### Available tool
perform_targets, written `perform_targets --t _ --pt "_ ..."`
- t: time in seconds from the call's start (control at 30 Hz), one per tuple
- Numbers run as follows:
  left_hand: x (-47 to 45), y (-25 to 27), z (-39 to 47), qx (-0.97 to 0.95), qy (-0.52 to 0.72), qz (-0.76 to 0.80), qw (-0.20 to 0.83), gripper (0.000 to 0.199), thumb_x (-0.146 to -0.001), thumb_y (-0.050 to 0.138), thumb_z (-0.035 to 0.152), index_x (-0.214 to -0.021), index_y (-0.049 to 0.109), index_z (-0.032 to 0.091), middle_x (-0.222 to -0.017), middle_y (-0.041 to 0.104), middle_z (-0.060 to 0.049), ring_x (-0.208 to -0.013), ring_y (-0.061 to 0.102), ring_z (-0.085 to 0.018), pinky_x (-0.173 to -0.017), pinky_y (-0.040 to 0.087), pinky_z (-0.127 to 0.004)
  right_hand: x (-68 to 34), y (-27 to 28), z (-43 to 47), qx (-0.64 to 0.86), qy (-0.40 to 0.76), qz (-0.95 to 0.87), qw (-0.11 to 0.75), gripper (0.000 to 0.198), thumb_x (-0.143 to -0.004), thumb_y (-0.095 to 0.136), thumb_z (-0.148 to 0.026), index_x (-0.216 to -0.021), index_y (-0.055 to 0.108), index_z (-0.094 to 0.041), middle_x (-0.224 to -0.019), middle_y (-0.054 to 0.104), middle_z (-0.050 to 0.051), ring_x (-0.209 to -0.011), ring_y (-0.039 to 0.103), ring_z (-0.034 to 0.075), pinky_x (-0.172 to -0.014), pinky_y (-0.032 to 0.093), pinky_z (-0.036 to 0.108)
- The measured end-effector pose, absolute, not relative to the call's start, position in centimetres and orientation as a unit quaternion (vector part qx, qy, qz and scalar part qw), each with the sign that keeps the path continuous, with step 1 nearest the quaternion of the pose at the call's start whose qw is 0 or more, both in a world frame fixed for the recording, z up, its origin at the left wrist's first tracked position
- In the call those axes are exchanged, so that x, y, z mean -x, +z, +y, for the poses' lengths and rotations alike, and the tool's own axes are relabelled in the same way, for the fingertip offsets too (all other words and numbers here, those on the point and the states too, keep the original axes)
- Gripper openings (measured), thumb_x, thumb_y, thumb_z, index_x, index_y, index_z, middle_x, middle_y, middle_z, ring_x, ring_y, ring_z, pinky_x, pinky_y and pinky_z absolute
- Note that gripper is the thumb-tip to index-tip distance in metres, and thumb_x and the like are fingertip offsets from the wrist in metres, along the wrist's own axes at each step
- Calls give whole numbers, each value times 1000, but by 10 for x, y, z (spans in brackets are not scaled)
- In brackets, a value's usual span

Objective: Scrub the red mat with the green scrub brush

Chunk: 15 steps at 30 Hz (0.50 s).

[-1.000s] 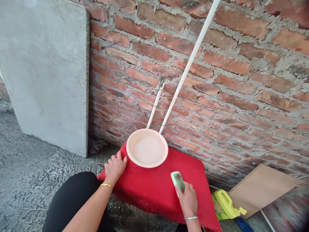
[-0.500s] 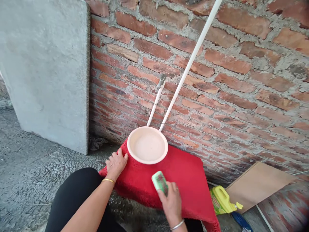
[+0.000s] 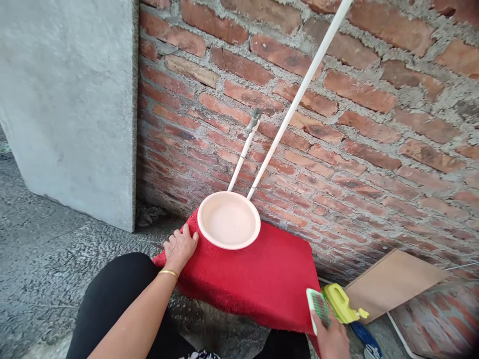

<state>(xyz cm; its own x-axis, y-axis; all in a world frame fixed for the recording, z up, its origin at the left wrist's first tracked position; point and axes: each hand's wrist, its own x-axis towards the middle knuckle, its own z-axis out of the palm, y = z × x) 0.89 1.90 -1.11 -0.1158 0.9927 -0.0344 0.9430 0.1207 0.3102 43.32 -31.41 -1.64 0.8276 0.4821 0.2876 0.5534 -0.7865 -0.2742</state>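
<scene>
A red cloth [image 3: 258, 271] covers a low surface in front of me, and a pale pink basin [image 3: 229, 220] sits at its back left, apparently with water in it. My left hand [image 3: 180, 248] rests on the cloth's left side, fingers spread and slightly bent, just left of the basin. In my right hand [image 3: 333, 339] is a green and white scrub brush [image 3: 317, 306], its bristle side partly facing left. The brush is at the cloth's right edge; whether it touches the cloth I cannot tell. My fingers hide its lower end.
A brick wall [image 3: 284, 164] rises behind, with a white pipe [image 3: 299, 94] and a tap [image 3: 254, 119] on a shorter pipe. A concrete slab [image 3: 71, 109] leans at left. On the right are a yellow jug [image 3: 341, 303], a brown board [image 3: 396, 284] and a blue shoe [image 3: 366, 339].
My right hand has carried the scrub brush right, from the cloth's front middle to its right edge. My left hand stays in place. The view has shifted slightly.
</scene>
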Motion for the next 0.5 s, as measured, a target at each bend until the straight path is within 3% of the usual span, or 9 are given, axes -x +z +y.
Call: perform_targets --t 0.1,0.23,0.37,0.5 --pt "-8 -12 19 -655 111 738 121 60 -100 33 51 -146 46 13 -121 59 -22 -111 60 -40 -92 41 -52 -439 -13 -325 946 -90 -243 194 66 -71 36 -87 -88 64 -29 -91 69 19 -89 68 43 -78 53 55" --pt "-7 -12 19 -657 111 736 120 61 -100 32 50 -146 45 13 -121 59 -22 -111 60 -40 -92 41 -52 -369 -12 -278 892 -54 -368 256 72 -76 36 -87 -93 65 -23 -94 69 17 -94 67 38 -85 53 50" --pt "-6 -12 19 -657 112 736 122 61 -100 30 51 -145 46 13 -119 59 -22 -110 60 -40 -92 41 -53 -273 -19 -226 808 -9 -526 266 58 -91 43 -75 -106 67 -25 -101 70 11 -98 66 30 -88 53 44" --pt "-5 -11 19 -658 109 734 128 61 -100 30 51 -146 46 13 -119 58 -22 -111 60 -40 -92 41 -54 -240 -26 -214 761 0 -594 260 50 -95 44 -69 -114 66 -28 -104 68 8 -98 65 27 -89 52 42"
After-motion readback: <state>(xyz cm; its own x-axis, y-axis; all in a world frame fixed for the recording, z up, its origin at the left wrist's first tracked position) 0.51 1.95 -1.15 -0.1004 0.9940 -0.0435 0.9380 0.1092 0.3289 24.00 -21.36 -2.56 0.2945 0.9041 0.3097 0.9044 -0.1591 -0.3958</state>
